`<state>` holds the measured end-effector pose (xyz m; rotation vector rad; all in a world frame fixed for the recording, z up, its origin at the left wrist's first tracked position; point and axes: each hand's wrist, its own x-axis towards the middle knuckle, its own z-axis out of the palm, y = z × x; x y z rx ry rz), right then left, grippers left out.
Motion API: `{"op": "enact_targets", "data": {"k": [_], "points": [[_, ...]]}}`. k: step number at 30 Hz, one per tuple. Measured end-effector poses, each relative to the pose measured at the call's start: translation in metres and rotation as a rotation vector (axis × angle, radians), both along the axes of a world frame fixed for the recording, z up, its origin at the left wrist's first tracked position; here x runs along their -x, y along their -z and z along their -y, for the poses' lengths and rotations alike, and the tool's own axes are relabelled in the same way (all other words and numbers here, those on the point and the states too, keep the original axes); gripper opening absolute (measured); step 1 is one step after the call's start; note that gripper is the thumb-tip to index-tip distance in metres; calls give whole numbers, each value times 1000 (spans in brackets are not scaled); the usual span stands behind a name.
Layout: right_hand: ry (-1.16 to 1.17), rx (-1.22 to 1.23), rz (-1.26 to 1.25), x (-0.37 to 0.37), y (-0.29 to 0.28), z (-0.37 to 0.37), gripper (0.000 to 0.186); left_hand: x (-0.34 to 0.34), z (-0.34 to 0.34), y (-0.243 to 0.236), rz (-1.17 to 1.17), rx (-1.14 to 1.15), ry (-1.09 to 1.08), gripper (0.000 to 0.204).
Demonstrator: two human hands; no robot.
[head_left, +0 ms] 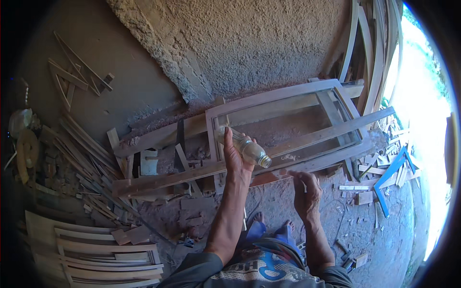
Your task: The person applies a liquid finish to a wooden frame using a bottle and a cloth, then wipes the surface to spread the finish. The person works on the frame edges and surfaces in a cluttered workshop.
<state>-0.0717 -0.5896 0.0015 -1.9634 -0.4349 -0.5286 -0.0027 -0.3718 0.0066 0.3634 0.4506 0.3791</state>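
Observation:
In my left hand is a clear plastic bottle, tilted so that its open mouth points right and slightly toward me. The fingers wrap round its body. My right hand hangs a little to the right of the bottle, apart from it, fingers curled in; whether they hold something small cannot be made out. Beyond and beneath both hands lies a pale wooden frame with rounded corners. A long wooden plank crosses it at a slant, passing under the bottle hand.
Curved wooden strips lean against the wall at the far right. Below them, a blue angled piece stands among offcuts. Slatted wooden pieces are stacked at the near left, with long strips above. My feet are close to the frame's near side.

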Motion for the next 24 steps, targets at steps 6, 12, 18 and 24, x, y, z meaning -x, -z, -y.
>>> {"op": "enact_targets", "data": {"k": [6, 12, 18, 24], "points": [[-63, -165, 47, 2, -7, 22, 18, -1, 18, -12, 3, -57, 9, 45], [-192, -465, 51, 12, -5, 31, 23, -3, 34, -14, 0, -38, 46, 43], [-134, -243, 237, 7, -9, 28, 22, -3, 45, -19, 19, -6, 75, 40], [-142, -168, 307, 6, -16, 29, 23, 0, 54, -20, 28, -80, 71, 43]]}}
